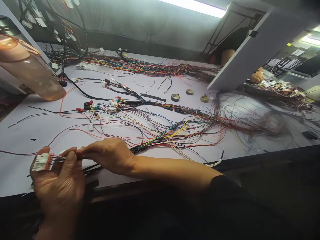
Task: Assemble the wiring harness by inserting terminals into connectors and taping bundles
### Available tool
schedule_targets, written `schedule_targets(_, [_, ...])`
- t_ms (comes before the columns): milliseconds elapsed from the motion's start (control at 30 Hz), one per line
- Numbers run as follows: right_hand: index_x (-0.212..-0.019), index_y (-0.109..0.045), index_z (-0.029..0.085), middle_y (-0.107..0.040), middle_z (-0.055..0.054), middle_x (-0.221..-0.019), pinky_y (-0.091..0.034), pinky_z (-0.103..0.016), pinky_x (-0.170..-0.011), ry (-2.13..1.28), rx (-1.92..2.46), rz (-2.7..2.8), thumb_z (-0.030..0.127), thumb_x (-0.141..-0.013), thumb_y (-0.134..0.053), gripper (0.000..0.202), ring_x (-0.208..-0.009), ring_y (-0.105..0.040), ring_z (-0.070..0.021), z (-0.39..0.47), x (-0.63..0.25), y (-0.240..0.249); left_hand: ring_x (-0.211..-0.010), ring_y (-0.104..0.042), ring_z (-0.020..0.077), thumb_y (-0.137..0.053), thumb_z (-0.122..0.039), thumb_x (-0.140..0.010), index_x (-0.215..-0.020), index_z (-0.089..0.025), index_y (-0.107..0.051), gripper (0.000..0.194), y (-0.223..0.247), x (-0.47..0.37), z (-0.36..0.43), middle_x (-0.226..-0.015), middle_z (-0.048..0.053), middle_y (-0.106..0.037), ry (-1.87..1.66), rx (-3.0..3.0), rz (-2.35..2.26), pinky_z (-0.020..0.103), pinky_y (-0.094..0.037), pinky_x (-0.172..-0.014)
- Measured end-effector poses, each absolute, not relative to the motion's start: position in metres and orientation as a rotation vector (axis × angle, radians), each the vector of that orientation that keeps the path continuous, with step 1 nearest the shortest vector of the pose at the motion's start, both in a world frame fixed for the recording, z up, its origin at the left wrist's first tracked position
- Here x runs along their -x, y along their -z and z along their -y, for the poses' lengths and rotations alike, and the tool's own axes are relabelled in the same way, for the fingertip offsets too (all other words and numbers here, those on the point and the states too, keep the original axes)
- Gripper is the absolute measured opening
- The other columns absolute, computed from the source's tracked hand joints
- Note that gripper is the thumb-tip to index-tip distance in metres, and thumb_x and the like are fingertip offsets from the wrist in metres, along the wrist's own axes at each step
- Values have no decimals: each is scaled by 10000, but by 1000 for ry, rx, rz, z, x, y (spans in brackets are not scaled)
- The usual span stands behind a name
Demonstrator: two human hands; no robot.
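Note:
At the lower left, my left hand [61, 180] is closed round a white connector [41, 162] with an orange-red edge and the thin wires [57, 159] that run out of it. My right hand [110, 155] is beside it, its thumb and fingers pinched on the same wires just right of my left thumb. The fingertips of both hands nearly meet. From behind my right hand a dark wire bundle [147, 143] with green, yellow and red strands runs to the right. Part of the wires is hidden by my fingers.
A long harness [155, 104] crosses the table [15, 173], with small connectors [90, 127] at its left. Tape rolls [175, 97] and a black strip [153, 97] lie behind it. A bottle [32, 73] stands left. Another person's hand [257, 76] shows beyond the grey panel [240, 56].

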State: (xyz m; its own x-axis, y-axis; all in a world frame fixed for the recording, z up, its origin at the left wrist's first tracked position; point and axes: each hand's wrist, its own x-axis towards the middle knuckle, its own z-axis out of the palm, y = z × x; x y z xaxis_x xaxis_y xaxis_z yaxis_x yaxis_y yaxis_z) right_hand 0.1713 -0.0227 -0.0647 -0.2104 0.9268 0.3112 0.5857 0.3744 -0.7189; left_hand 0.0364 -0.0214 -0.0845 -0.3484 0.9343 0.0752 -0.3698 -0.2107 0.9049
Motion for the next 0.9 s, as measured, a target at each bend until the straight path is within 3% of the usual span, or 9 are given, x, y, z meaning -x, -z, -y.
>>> schedule_targets(100, [-989, -700, 200, -741, -42, -949, -452, -257, -805, -490, 1246, 2017, 339, -933, -562, 204, -875, -673, -152, 27, -222, 55, -786, -645, 110, -869, -92, -501, -1135, -282, -573, 726, 82, -38, 24, -796, -77, -656, -1720, -791, -1062, 451, -534, -943])
schedule_targets(233, [-852, -686, 165, -716, -63, -828, -420, -286, -783, -303, 1485, 2075, 320, -983, -441, 318, -790, -636, -152, 54, -320, 50, -772, -653, 127, -827, -138, -623, -1150, -261, -566, 602, 78, -40, 28, -770, -47, -672, -1691, -765, -1054, 471, -516, -954])
schedule_targets(367, [-975, -687, 194, -725, -68, -975, -376, -352, -862, -63, 1671, 2229, 314, -971, -472, 245, -906, -630, -185, 95, -382, 61, -729, -667, 158, -806, -212, -687, -1180, -253, -531, 566, 75, -42, 30, -788, -10, -706, -1662, -803, -1034, 426, -546, -841])
schedule_targets(500, [-1086, -668, 205, -705, -80, -1053, -393, -378, -873, 60, 1661, 2233, 321, -941, -542, 224, -947, -616, -202, 123, -395, 75, -727, -667, 158, -794, -173, -693, -1158, -246, -525, 542, 73, -44, 33, -803, 0, -705, -1673, -795, -1046, 384, -559, -784])
schedule_targets(900, [-1116, -693, 270, -688, -85, -1083, -474, -440, -846, 50, 1663, 2143, 306, -913, -573, 238, -965, -628, -244, 138, -403, 86, -747, -688, 135, -788, -210, -719, -1161, -265, -520, 520, 76, -45, 34, -872, -4, -711, -1679, -715, -1098, 341, -556, -781])
